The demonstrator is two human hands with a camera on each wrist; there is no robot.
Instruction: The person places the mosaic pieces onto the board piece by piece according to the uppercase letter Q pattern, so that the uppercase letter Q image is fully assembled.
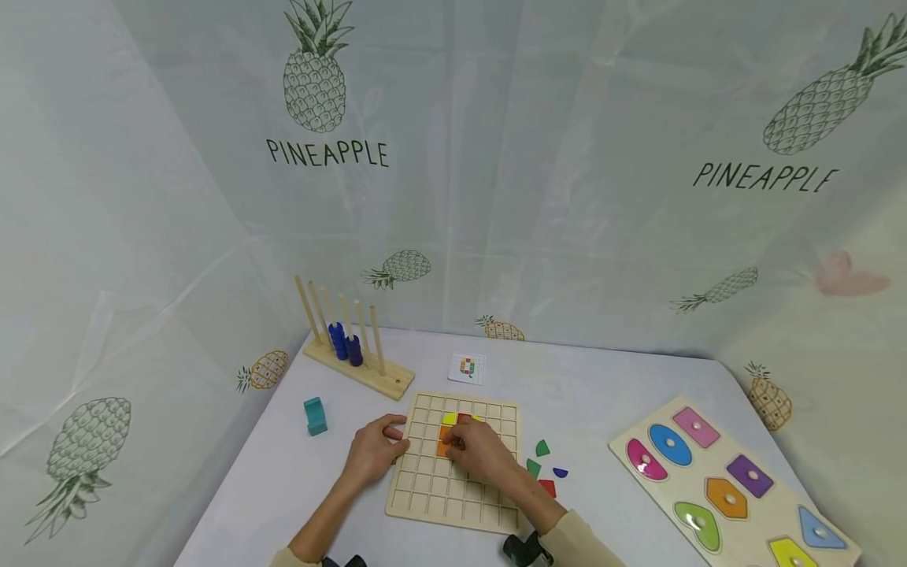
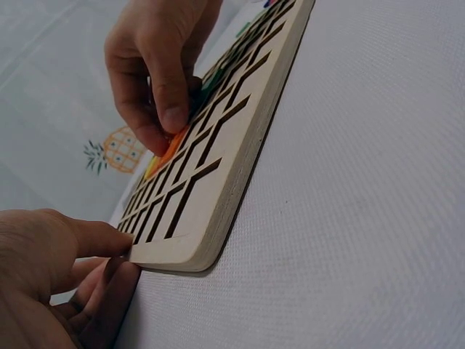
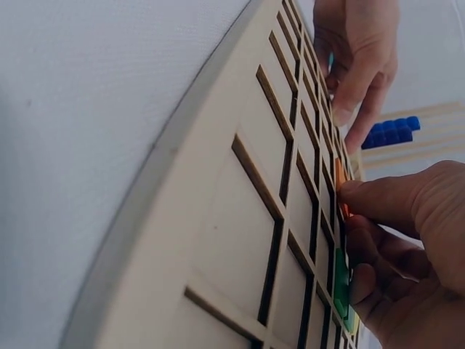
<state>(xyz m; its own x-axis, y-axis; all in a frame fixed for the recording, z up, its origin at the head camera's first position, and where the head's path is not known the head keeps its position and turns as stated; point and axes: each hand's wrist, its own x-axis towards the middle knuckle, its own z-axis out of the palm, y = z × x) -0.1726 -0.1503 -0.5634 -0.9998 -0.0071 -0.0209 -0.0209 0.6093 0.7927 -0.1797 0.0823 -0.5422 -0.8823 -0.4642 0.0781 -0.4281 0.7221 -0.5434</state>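
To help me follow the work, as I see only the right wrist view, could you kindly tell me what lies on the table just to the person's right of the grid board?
Observer: Small loose pieces lie there, in green, red and blue.
Operator: Thank you; and what lies beyond the far edge of the grid board?
Observer: A small card with a coloured pattern on it.
Operator: And farther to the right?
Observer: A shape puzzle with knobbed pieces.

Right sleeve [image 1: 579,542]: beige, cuffed partway up the forearm;
Left sleeve [image 1: 286,559]: beige, mostly cropped;
Right-arm gear [image 1: 523,550]: black, chunky;
Left-arm gear [image 1: 345,561]: black, partly visible;
Hands [image 1: 375,450] [image 1: 482,450]: bare
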